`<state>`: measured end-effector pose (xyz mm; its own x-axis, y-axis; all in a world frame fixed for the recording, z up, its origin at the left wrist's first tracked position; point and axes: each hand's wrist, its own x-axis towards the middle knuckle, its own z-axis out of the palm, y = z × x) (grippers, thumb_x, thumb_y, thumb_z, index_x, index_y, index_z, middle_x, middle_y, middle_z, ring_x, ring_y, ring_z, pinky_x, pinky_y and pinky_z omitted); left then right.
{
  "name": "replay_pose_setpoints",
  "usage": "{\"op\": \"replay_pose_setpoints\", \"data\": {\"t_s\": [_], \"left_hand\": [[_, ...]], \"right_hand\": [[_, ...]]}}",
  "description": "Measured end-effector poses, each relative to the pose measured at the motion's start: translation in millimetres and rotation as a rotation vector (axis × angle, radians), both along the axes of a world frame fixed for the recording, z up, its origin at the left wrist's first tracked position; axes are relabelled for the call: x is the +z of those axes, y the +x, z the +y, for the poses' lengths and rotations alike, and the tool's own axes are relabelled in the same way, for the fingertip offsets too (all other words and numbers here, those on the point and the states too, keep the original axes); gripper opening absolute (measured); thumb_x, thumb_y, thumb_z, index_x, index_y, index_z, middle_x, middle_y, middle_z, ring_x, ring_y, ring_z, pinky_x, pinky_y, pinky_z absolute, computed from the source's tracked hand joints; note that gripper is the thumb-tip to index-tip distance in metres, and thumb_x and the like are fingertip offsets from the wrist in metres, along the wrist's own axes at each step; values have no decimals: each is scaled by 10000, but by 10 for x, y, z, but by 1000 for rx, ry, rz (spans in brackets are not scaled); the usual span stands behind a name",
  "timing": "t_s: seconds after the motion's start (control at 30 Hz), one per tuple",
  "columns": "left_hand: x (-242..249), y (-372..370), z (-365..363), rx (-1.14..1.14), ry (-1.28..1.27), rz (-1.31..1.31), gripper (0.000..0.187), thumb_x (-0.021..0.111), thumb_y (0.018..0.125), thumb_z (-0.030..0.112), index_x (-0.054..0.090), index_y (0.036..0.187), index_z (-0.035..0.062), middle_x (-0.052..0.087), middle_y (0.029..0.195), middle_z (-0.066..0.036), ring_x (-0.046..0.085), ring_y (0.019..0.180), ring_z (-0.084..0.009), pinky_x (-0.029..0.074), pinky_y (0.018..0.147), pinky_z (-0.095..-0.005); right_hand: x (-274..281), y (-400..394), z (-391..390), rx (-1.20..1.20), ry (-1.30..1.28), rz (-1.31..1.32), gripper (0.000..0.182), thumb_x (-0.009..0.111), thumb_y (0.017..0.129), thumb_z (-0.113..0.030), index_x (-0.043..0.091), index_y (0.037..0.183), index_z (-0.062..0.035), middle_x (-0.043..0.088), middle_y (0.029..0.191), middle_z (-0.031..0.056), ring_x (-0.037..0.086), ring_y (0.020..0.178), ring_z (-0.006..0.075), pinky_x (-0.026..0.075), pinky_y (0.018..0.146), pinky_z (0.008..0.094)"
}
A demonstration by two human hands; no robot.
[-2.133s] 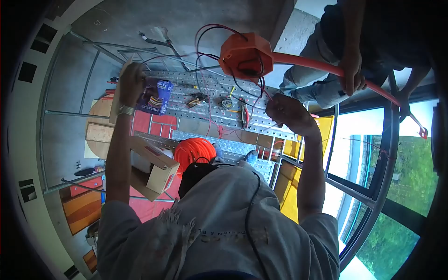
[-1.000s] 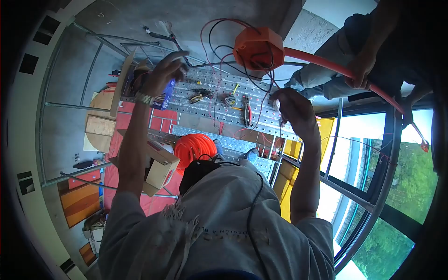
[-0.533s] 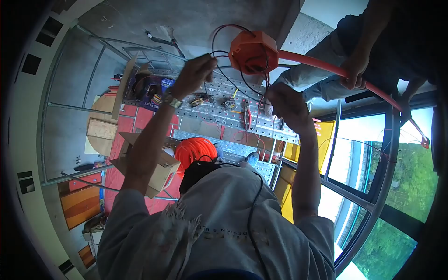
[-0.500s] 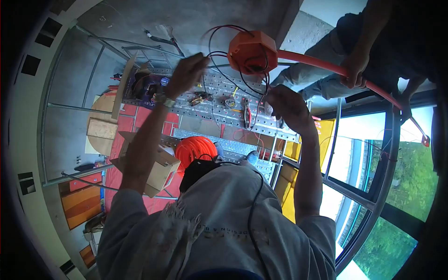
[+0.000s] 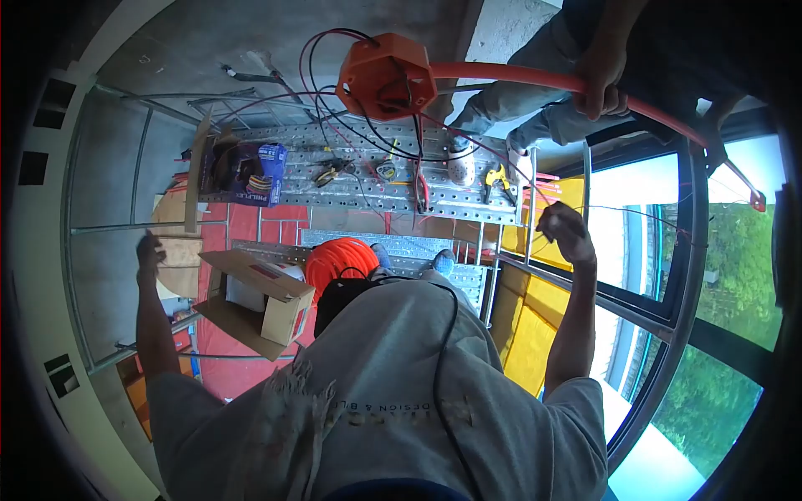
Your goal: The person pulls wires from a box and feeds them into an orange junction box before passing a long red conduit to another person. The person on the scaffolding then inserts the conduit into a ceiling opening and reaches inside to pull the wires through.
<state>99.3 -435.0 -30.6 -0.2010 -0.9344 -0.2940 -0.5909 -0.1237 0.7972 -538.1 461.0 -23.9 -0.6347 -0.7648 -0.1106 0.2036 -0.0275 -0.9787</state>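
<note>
An orange octagonal box (image 5: pixel 386 77) hangs at the top centre, with black and red wires looping out of it. My right hand (image 5: pixel 566 234) is closed at the right, where a thin red wire (image 5: pixel 511 160) from the box reaches its fingers. Far to the left, my left hand (image 5: pixel 150 255) is raised and closed; what it grips is too small to make out. Another dark red wire arcs from the box toward the left. A co-worker's hand (image 5: pixel 603 79) grips the orange conduit (image 5: pixel 510 75) joined to the box.
Below the box, a perforated metal platform (image 5: pixel 313 188) carries pliers (image 5: pixel 334 171), a tape measure (image 5: pixel 386 171), a yellow cutter (image 5: pixel 499 184) and a blue carton (image 5: pixel 259 175). An open cardboard box (image 5: pixel 284 321) and an orange coil (image 5: pixel 341 263) are near my body. Scaffold rails stand on both sides.
My hands have moved far apart, the left one leftward and down, the right one rightward and down. The box appears further left and higher. Wires now stretch out to both sides.
</note>
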Motion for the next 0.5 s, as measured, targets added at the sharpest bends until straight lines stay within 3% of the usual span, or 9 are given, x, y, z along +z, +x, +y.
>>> {"op": "replay_pose_setpoints", "data": {"t_s": [0.07, 0.13, 0.17, 0.23, 0.27, 0.33, 0.4, 0.47, 0.5], "left_hand": [[-160, 90, 309, -23, 116, -175, 253, 640, 1001, 318, 604, 1239, 239, 662, 951, -29, 687, 815, -188, 530, 647, -353], [-552, 236, 477, -393, 171, -65, 389, 578, 1022, 273, 553, 1392, 158, 683, 1136, -30, 691, 1041, -157, 558, 850, -376], [-628, 2, 688, -481, 209, 68, 393, 604, 992, 279, 559, 1373, 195, 654, 1053, -10, 654, 986, -131, 514, 924, -377], [-540, -704, 1190, -650, 338, 286, 350, 664, 954, 149, 583, 1292, 106, 615, 973, -4, 624, 907, -103, 537, 861, -305], [-349, -1209, 1622, -565, 250, 151, 379, 722, 900, 76, 591, 1255, 94, 606, 944, 6, 615, 876, -100, 532, 831, -279], [-477, -1709, 1756, -830, 198, 165, 438, 763, 850, 32, 588, 1248, 83, 597, 920, 13, 617, 837, -106, 549, 819, -297], [-252, -2328, 2173, -843, 366, 185, 479, 790, 846, 48, 581, 1277, 68, 588, 897, 17, 607, 797, -100, 563, 780, -309], [62, -2897, 2516, -1094, 117, 165, 492, 819, 861, 119, 593, 1294, 57, 596, 882, 12, 594, 773, -82, 572, 747, -302], [301, -3133, 2698, -1072, 274, 392, 469, 791, 881, 118, 599, 1304, 52, 602, 865, 5, 596, 784, -78, 549, 719, -303]], "right_hand": [[117, 90, -3, -52, -100, -55, 214, 580, 1066, -172, 661, 1142, 12, 635, 888, 31, 555, 701, 100, 433, 656, 287], [313, 151, -163, 7, -85, 20, 239, 567, 1075, -178, 672, 1180, 10, 620, 869, 16, 527, 688, 80, 418, 635, 271], [375, 168, -230, 69, -19, 91, 253, 561, 1080, -183, 677, 1203, 6, 609, 848, 7, 514, 681, 70, 412, 626, 261], [511, 242, -462, 99, 125, 94, 278, 564, 1083, -210, 690, 1230, -11, 553, 749, -30, 505, 669, 48, 400, 617, 229], [606, 258, -562, 124, 149, 113, 277, 572, 1079, -212, 691, 1231, -15, 548, 749, -33, 503, 667, 48, 399, 615, 230], [734, 332, -755, 131, 190, 137, 268, 582, 1067, -195, 691, 1235, -17, 512, 739, -44, 476, 653, 51, 377, 607, 240], [844, 387, -953, 140, 199, 192, 262, 581, 1066, -188, 690, 1232, -18, 502, 734, -45, 464, 646, 52, 369, 602, 246], [1016, 471, -1184, 139, 268, 236, 240, 560, 1077, -180, 686, 1207, -23, 478, 723, -48, 447, 632, 56, 351, 590, 255], [1095, 529, -1337, 125, 267, 221, 215, 546, 1089, -185, 685, 1146, -32, 493, 720, -39, 443, 628, 49, 348, 576, 256]]}}
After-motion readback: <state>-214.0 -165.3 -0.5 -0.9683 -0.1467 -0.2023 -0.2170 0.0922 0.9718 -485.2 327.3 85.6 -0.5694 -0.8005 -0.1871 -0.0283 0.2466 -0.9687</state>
